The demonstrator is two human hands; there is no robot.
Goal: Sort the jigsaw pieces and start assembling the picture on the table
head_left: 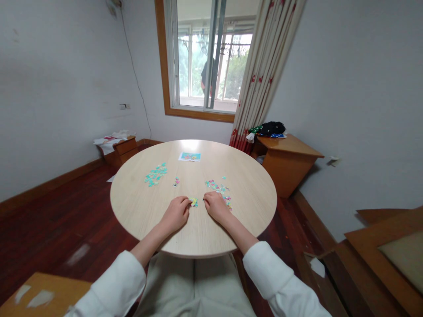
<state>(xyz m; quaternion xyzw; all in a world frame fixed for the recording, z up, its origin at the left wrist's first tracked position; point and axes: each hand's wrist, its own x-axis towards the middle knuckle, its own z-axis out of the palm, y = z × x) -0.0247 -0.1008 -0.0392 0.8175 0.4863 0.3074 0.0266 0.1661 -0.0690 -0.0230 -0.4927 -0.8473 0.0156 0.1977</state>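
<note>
My left hand rests on a round pale wooden table, its fingers curled and pinched on a small cluster of joined puzzle pieces. My right hand lies just right of that cluster with its fingers curled; what they hold, if anything, is too small to make out. Beside my right hand spreads a pile of pink and mixed puzzle pieces. A pile of turquoise pieces lies at the left, and a tiny group of pieces sits in the middle. A printed reference picture lies at the far side.
A low wooden cabinet with dark cloth on top stands at the right by a curtain. A small wooden box with papers sits on the floor at the left wall. The window is straight ahead. Wooden furniture edges fill the lower corners.
</note>
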